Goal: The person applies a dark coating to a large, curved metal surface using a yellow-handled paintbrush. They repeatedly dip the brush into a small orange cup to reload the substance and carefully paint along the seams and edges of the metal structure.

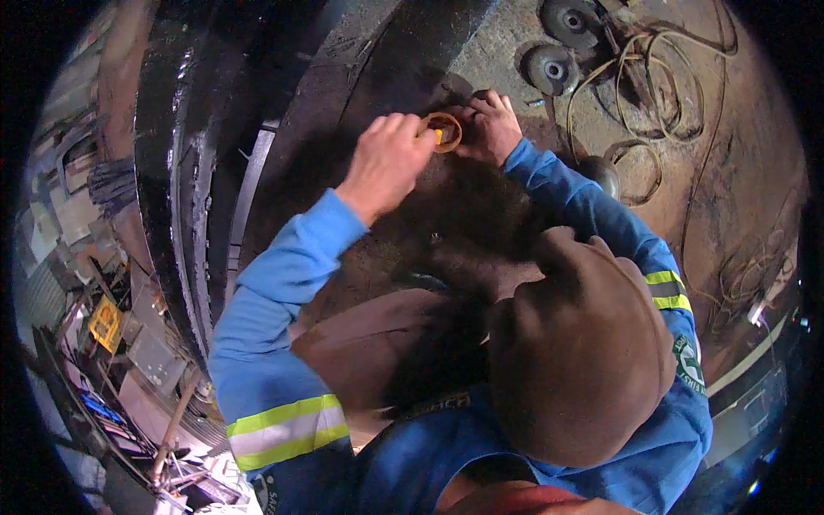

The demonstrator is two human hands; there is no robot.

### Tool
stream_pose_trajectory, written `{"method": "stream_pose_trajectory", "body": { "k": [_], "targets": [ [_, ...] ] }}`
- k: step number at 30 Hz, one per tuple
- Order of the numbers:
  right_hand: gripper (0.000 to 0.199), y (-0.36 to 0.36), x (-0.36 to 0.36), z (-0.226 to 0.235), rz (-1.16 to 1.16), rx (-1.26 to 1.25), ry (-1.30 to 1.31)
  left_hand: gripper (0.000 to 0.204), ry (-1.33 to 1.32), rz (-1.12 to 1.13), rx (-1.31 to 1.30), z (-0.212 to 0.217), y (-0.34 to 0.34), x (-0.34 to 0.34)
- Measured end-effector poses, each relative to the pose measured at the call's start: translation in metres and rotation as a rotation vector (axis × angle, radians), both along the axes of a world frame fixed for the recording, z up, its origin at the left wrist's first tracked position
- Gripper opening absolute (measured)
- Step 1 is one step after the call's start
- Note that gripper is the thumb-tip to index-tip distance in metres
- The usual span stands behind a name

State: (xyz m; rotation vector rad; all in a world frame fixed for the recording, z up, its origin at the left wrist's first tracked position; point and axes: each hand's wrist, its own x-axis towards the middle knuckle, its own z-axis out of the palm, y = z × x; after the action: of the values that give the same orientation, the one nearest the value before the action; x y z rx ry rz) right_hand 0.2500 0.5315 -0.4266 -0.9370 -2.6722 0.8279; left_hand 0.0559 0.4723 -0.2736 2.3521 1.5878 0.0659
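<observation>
Observed a large dark curved steel surface [395, 77], rusty and scuffed, lying under both sets of fingers and running away from them on every side; a black rounded rim [172, 172] ran well to the left of the fingers. Beyond the fingers to the right, two dark grinding discs [551, 69] lay near a tangle of cable [661, 86], well apart from the work. The person's knees in brown trousers [584, 360] sat below the hands, blue sleeves with reflective bands coming up from the lower edge. Left hand [386, 163] was curled into a loose fist, its fingers [410, 129] closed together on a small yellow piece at the ring's left edge; what that piece was could not be made out. Right hand [491, 129] rested on the steel with its fingers [481, 107] bent and pressed around the right side of the small orange ring [445, 131], apparently a roll of tape, which lay between the two hands and touching both. Judgement: to do this step well, the right fingers should pin the ring flat and steady against the steel while the left fingers pull the yellow end slowly and evenly, keeping it from twisting or folding onto itself.
</observation>
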Motion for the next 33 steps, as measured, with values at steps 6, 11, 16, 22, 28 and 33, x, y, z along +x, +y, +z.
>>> {"method": "stream_pose_trajectory", "body": {
  "k": [6,11,16,22,28,33],
  "targets": [
    [0.055,-0.001,0.028,0.029,-0.048,0.101,0.023,0.016,-0.448,0.258,-0.092,0.025,-0.020,-0.033],
    [0.051,0.003,0.021,0.110,-0.119,0.199,-0.029,0.019,-0.557,0.288,0.002,0.048,-0.031,-0.034],
    [0.052,0.000,0.015,0.158,-0.193,0.321,-0.097,0.018,-0.786,0.339,0.082,0.049,-0.055,-0.049],
    [0.058,-0.016,0.014,0.166,-0.301,0.224,-0.026,0.021,-0.979,0.474,0.203,0.053,-0.085,-0.059],
    [0.060,-0.027,-0.017,0.157,-0.402,0.196,0.087,0.020,-0.853,0.620,0.309,0.067,-0.113,-0.057],
    [0.057,-0.068,-0.013,0.139,-0.472,0.087,0.100,0.019,-0.832,0.631,0.226,0.055,-0.143,-0.023]
  ]
}}
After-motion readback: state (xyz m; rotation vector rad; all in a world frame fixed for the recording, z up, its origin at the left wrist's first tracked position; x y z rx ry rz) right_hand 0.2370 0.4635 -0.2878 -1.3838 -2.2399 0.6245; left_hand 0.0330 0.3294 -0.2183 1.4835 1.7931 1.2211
